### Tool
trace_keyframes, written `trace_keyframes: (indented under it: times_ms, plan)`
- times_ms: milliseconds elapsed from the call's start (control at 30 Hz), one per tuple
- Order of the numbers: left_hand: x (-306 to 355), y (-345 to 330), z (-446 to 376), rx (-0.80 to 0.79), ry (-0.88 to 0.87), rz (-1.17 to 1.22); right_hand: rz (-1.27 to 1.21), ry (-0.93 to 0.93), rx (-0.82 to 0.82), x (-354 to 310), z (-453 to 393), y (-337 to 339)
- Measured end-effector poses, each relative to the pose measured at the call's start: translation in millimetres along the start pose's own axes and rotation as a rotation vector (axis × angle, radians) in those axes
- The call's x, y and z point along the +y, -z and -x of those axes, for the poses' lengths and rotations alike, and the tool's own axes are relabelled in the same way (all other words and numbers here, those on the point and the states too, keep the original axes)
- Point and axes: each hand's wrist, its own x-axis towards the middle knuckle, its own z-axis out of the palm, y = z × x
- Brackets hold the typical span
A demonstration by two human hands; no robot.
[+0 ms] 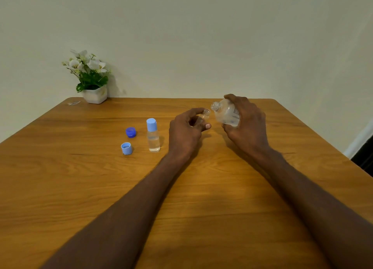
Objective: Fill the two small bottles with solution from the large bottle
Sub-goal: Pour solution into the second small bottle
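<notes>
My right hand (247, 125) grips the large clear bottle (226, 113), uncapped and tilted with its mouth pointing left. My left hand (186, 131) holds a small clear bottle (205, 115), open at the top, its mouth just below and left of the large bottle's mouth. Most of that small bottle is hidden by my fingers. A second small bottle (153, 136) with a light blue cap stands upright on the table to the left, holding clear liquid. Two loose caps lie left of it: a dark blue cap (130, 132) and a light blue cap (126, 148).
The wooden table (181, 198) runs to a back edge against a pale wall. A white pot with white flowers (91, 81) stands at the back left corner, with a small clear scrap (74, 103) beside it. The table's right edge drops off near a dark doorway.
</notes>
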Motion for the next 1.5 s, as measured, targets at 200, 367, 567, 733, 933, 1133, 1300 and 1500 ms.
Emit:
trace_keyframes:
  times_ms: [200, 367, 567, 733, 933, 1133, 1300, 1500]
  plan:
    - [-0.6, 1.0, -1.0, -0.040, 0.020, -0.021, 0.042, -0.015, -0.030, -0.5, 0.3, 0.6]
    - [-1.5, 0.7, -1.9, -0.048, 0.043, -0.022, 0.060, 0.000, -0.050, -0.8, 0.1, 1.4]
    - [-1.9, 0.3, -1.2, -0.049, 0.037, -0.053, 0.085, 0.022, -0.053, -1.9, 0.5, 2.9]
    - [-0.7, 0.9, -1.2, -0.049, 0.047, -0.069, 0.111, 0.030, -0.056, -3.4, 0.3, 3.9]
    - [-1.7, 0.4, -1.5, -0.046, 0.043, -0.079, 0.143, 0.040, -0.053, -4.0, -0.7, 4.1]
    - [-1.6, 0.1, -1.0, -0.048, 0.039, -0.083, 0.162, 0.048, -0.049, -5.2, -0.8, 5.0]
    - [-1.0, 0.7, -0.8, -0.055, 0.042, -0.072, 0.169, 0.053, -0.048, -5.2, -0.4, 5.9]
    - [-2.5, 0.0, -0.8, -0.050, 0.052, -0.079, 0.181, 0.054, -0.051, -5.6, -0.4, 6.1]
